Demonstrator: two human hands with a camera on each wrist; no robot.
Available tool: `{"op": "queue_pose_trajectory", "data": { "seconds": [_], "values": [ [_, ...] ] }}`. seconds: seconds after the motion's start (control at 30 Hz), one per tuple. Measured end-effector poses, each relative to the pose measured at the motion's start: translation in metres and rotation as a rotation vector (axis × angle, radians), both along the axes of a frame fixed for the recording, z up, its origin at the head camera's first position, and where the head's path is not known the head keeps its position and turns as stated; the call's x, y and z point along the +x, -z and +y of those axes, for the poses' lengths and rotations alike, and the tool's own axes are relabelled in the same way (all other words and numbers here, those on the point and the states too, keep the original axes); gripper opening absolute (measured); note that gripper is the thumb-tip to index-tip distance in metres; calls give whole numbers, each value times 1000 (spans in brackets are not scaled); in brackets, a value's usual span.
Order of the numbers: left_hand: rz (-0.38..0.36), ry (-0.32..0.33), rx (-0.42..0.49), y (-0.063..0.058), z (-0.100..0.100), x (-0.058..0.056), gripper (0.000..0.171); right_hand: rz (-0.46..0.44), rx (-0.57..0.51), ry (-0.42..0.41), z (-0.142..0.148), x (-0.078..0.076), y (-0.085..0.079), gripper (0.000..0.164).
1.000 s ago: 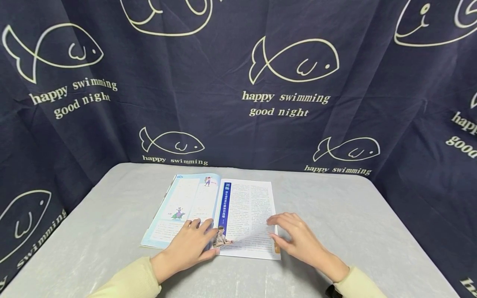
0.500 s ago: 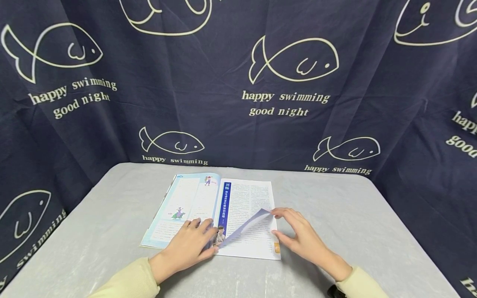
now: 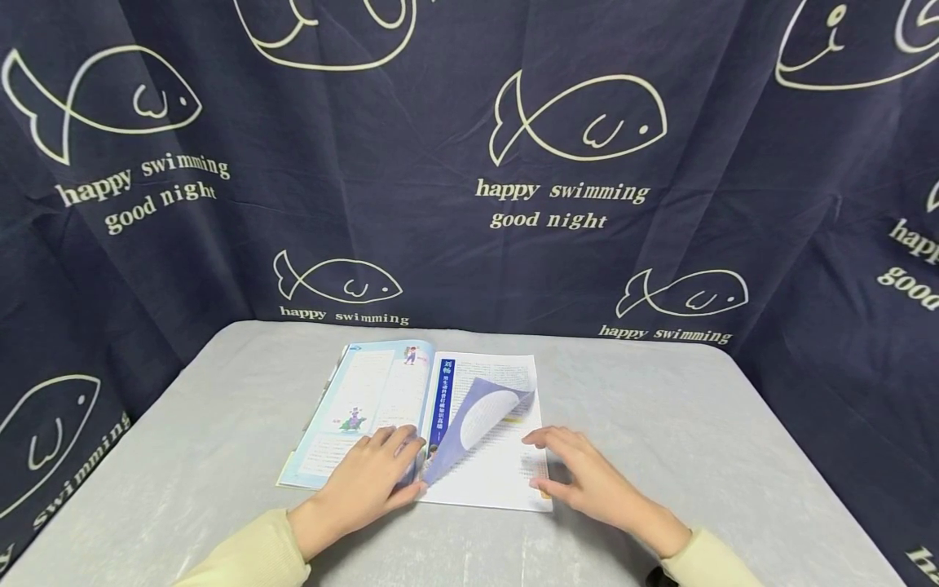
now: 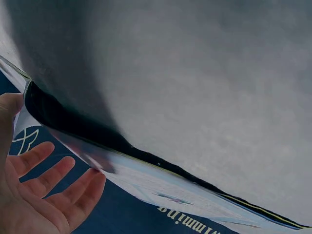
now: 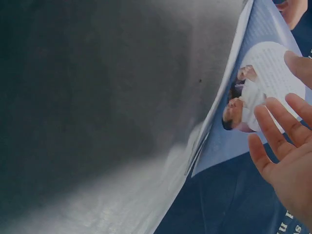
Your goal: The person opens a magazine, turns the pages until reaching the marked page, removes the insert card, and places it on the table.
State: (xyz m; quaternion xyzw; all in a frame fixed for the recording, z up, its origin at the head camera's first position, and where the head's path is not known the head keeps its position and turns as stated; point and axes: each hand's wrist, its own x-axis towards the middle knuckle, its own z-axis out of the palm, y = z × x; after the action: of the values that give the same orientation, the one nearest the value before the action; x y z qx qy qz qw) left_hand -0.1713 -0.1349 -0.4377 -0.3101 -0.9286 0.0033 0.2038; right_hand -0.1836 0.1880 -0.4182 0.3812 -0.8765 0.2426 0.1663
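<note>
An open magazine (image 3: pixel 350 408) lies flat in the middle of the table, its left page edged in light blue. My left hand (image 3: pixel 367 481) rests on the lower left page by the spine, fingers loosely bent and thumb at the bottom of the fold. From the right side a page (image 3: pixel 469 420) curls up, showing a blue underside with a white oval. My right hand (image 3: pixel 590 481) is at the magazine's right edge, thumb and fingers apart. In the right wrist view its fingers (image 5: pixel 273 124) are spread in front of the raised page and pinch nothing.
The magazine is on a grey table (image 3: pixel 660 408), with grey surface all round it. Dark blue cloth (image 3: pixel 440 204) printed with white fish and words hangs behind and at both sides.
The page's lower right corner has lifted and curled up and leftward, away from my right hand. The right hand has lowered slightly at the edge. My left hand has stayed nearly still.
</note>
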Motion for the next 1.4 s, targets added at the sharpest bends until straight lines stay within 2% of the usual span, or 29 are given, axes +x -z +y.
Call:
{"op": "queue_pose_trajectory", "data": {
  "seconds": [0.33,0.7,0.9,1.07,1.4],
  "values": [
    [28,-1,67,1,-2,-1,58,-34,82,-30,1,2,5,46],
    [91,16,120,0,-2,-5,85,-99,183,-34,0,2,7,46],
    [71,2,127,-1,-1,-4,93,-113,222,-40,1,3,8,49],
    [66,21,133,-1,-2,-4,92,-119,243,-46,2,3,9,49],
    [85,83,120,1,-2,-6,78,-131,251,-49,3,3,9,49]
  ]
}}
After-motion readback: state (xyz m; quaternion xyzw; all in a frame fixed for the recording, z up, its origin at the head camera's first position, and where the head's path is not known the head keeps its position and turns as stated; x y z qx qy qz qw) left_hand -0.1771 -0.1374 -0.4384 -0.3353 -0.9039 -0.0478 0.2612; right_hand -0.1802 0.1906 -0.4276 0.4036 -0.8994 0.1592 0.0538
